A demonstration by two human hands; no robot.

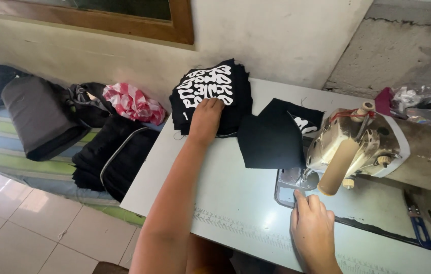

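While your view runs from the left, you first pass a low striped bench (pixel 2 147) beside the table, carrying a grey bag (pixel 40 119), dark folded cloth (pixel 111 152) and a red-and-white checked bundle (pixel 134 103). Next comes the pale sewing table (pixel 235 203); at its far left corner sits the stack of black printed fabric pieces (pixel 215 94). Your left hand (pixel 205 121) lies flat on the near side of that stack, fingers together and pressing down on the top piece, pinching nothing that shows. The stack lies straight ahead of that arm and well apart from your other hand, so the left is clearly nearer. Just right of the stack, a loose black piece (pixel 271 139) reaches toward the cream sewing machine (pixel 357 144). Your right hand (pixel 313 228) rests near the table's front edge, fingers loosely together, fingertips touching the metal plate (pixel 289 187) below the machine head, holding nothing.
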